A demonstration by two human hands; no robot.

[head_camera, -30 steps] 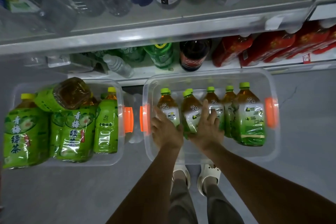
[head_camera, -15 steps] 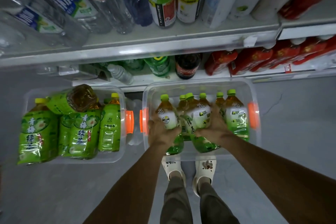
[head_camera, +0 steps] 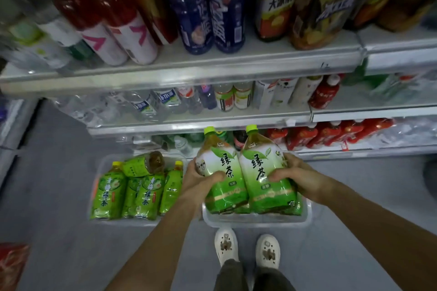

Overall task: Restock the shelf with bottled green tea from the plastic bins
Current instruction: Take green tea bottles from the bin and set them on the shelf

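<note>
Two green tea bottles with green-and-white labels and yellow-green caps are lifted side by side above the right clear plastic bin (head_camera: 256, 221). My left hand (head_camera: 197, 181) grips the left bottle (head_camera: 221, 172) and my right hand (head_camera: 298, 175) grips the right bottle (head_camera: 262, 170). More green bottles lie hidden under them in that bin. The left clear bin (head_camera: 99, 165) holds several green-labelled tea bottles (head_camera: 144, 192), one lying on top of the others.
Shelves full of drinks rise ahead: the top shelf (head_camera: 179, 72) carries red, blue and amber bottles, the middle shelf (head_camera: 198, 121) water and small bottles, the bottom one red bottles (head_camera: 331, 133). My white shoes (head_camera: 225, 244) stand on the grey floor behind the bin.
Both hands closed round two bottles in the right bin and lifted them up and toward me. The view tilted upward, showing more shelves.
</note>
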